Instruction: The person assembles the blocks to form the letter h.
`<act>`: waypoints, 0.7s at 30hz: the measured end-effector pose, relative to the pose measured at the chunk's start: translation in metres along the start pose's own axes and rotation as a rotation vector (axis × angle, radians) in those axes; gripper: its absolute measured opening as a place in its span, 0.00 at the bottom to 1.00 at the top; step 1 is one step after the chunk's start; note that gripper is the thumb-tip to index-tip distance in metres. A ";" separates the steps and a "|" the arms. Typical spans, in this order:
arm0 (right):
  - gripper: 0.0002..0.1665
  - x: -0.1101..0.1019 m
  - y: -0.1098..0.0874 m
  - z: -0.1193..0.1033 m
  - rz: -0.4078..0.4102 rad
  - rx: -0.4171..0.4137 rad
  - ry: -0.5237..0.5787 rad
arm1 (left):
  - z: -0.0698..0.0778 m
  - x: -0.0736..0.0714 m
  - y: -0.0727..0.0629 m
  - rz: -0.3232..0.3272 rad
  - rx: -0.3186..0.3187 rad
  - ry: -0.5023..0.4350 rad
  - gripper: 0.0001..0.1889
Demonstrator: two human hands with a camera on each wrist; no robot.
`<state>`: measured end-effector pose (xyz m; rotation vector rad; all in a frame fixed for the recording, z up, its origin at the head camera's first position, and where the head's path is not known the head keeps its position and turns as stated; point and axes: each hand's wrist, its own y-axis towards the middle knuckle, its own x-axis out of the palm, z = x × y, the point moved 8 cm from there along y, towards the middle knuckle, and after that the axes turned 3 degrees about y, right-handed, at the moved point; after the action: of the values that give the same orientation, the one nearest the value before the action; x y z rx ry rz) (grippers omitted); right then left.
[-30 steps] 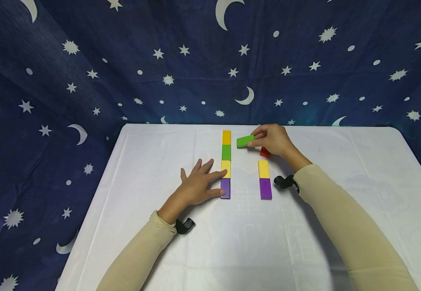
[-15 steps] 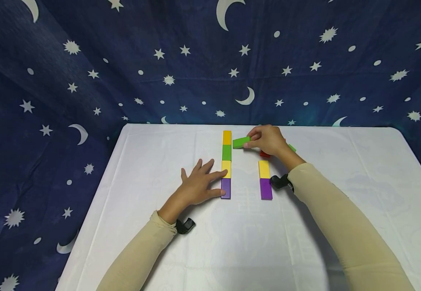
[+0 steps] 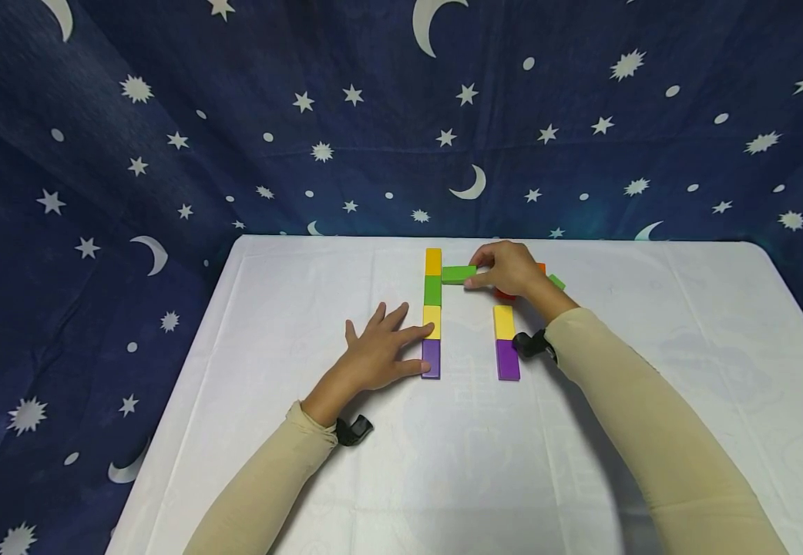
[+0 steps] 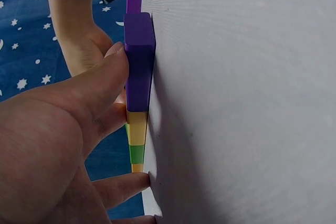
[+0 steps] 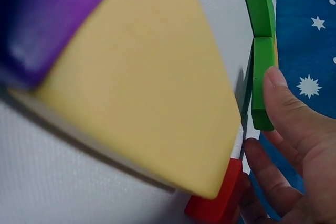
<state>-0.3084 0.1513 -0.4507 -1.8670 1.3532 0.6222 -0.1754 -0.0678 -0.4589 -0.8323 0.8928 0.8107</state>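
My right hand (image 3: 512, 268) pinches a green block (image 3: 458, 275) by its right end, between thumb and fingers. The block lies crosswise, its left end up against a straight column near the seam of an orange-yellow block (image 3: 433, 261) and another green block (image 3: 432, 290). Lower in that column come a yellow block (image 3: 432, 314) and a purple block (image 3: 431, 358). With fingers spread, my left hand (image 3: 374, 358) touches these two, thumb at the purple one and index fingertip on the yellow. In the left wrist view the thumb (image 4: 113, 74) rests along the purple block's side.
To the right, a second yellow block (image 3: 503, 322) and purple block (image 3: 508, 360) form a short column. A red block (image 3: 505, 294), an orange-red piece (image 3: 542, 268) and a green piece (image 3: 557, 282) are partly hidden by my right hand and wrist. A white cloth covers the table (image 3: 443, 478).
My right hand has moved left with the green block, which has turned from slanted to level and now meets the column. The orange-red and green pieces behind the wrist have come into view. My left hand stays put.
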 end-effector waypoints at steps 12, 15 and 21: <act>0.26 0.003 0.002 -0.001 -0.022 0.007 -0.022 | 0.000 0.000 0.001 -0.002 -0.004 0.007 0.35; 0.26 0.003 0.003 -0.001 -0.022 -0.002 -0.029 | -0.001 0.001 0.001 -0.001 -0.005 0.009 0.35; 0.26 0.004 0.003 -0.003 -0.035 -0.035 -0.050 | 0.000 0.000 0.001 0.000 -0.005 0.012 0.35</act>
<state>-0.3105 0.1464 -0.4529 -1.8867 1.2827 0.6740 -0.1760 -0.0676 -0.4587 -0.8421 0.9023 0.8089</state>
